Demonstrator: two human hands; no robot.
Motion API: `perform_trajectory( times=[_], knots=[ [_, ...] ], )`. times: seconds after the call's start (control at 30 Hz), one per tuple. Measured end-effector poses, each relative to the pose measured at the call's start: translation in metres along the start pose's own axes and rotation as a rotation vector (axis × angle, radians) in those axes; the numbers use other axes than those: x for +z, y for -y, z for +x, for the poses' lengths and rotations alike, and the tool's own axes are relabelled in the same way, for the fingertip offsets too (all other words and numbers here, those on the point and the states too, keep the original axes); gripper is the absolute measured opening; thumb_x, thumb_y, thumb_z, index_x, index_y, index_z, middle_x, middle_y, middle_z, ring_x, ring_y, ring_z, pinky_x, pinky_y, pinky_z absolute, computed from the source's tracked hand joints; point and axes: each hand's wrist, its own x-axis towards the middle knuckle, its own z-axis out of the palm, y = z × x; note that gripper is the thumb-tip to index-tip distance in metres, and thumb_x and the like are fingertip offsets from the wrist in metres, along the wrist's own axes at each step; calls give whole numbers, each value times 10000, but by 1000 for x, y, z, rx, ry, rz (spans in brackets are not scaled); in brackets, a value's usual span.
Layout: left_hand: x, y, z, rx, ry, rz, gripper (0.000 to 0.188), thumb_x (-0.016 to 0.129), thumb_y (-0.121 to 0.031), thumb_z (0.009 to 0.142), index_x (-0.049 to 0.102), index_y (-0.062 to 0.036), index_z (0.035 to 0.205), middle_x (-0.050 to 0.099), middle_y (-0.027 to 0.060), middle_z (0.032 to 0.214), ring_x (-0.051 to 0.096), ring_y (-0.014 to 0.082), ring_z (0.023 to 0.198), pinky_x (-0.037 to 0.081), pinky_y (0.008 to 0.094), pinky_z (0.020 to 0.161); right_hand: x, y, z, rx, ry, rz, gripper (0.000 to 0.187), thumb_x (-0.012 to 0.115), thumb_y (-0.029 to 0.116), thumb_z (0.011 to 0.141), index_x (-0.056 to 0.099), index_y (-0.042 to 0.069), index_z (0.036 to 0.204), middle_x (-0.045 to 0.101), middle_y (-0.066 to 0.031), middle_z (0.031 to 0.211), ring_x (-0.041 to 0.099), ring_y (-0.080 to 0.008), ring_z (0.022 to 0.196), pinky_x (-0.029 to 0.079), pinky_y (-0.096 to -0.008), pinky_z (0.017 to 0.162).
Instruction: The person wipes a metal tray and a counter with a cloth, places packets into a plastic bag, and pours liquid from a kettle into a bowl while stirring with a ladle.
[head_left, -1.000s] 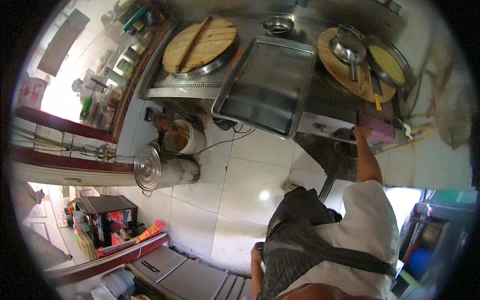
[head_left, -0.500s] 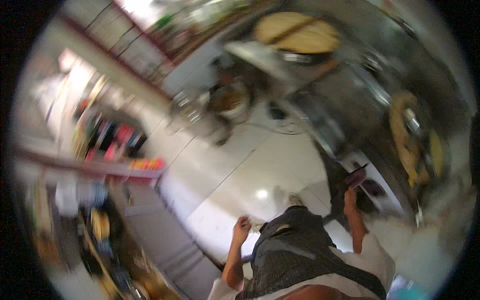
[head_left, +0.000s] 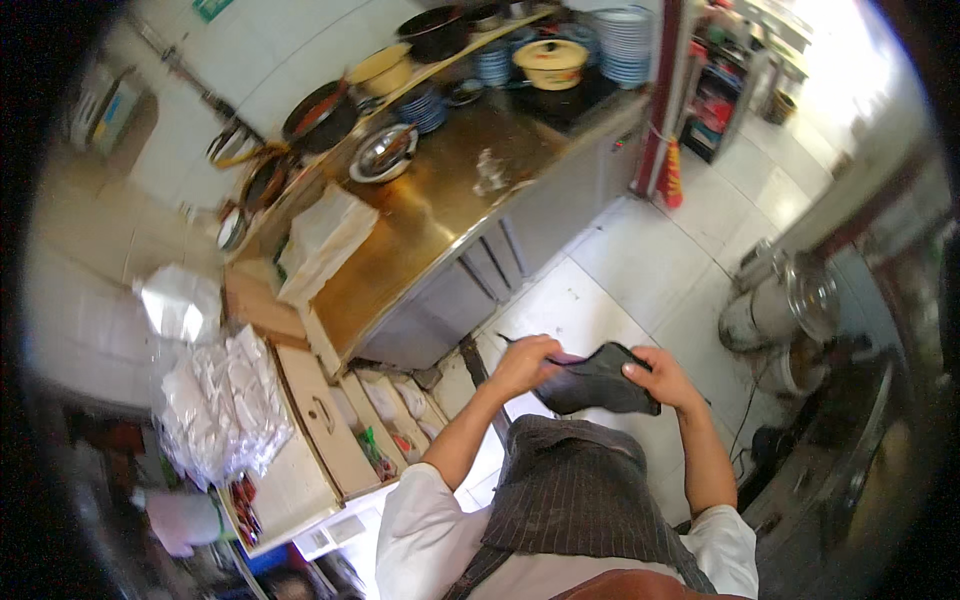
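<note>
While the left hand (head_left: 522,362) pinches its top edge, the right hand (head_left: 660,376) grips the dark pouch (head_left: 596,381) above the apron (head_left: 585,490)

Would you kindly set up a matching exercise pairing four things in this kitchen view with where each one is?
Things:
1. dark pouch
2. yellow lidded pot
3. clear plastic bags
4. large metal pot

Places:
A. on the floor at the right
B. between both hands
C. at the far end of the steel counter
D. heaped at the left, beside the open drawers

Pairs: 1-B, 2-C, 3-D, 4-A
</note>
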Motion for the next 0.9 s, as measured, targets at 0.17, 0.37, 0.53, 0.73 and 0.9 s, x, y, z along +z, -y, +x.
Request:
perform_trajectory(
  times=[0.17,0.37,0.53,0.73,0.9],
  knots=[
    [-61,93,-40,-385,-395,225,130,555,-76,727,566,-80,856,585,152,821,545,336,826,443,455,734,20,35,156,-86,83,74,245,560,228,891,590,-5,960,572,1,786,503,-102,738,435,-271,691],
    [-207,106,-9,-331,-1014,308,239,535,-2,730,574,-40,964,544,165,880,536,357,842,445,421,746,30,123,353,-443,99,-173,189,558,153,867,585,12,990,610,-115,923,568,-207,882,435,-304,800],
    [-264,114,-3,-344,-1085,651,288,558,30,688,592,-79,952,527,112,913,508,307,886,411,390,778,54,178,453,-850,284,-87,251,542,-72,729,610,84,914,555,-66,1130,478,-258,1101,374,-344,933],
    [-197,240,2,-741,-540,685,268,579,-56,733,634,-102,991,563,101,1003,513,315,948,416,412,832,100,70,555,-814,271,-549,312,546,-45,707,630,119,959,555,-101,1177,471,-312,1134,401,-397,946],
    [-145,351,60,-1164,-737,237,460,577,-306,824,519,-23,1181,496,225,1191,436,397,1125,336,471,973,111,-6,566,-435,397,-460,238,540,-8,736,621,73,944,623,-147,921,591,-329,874,469,-388,756]
  ],
)
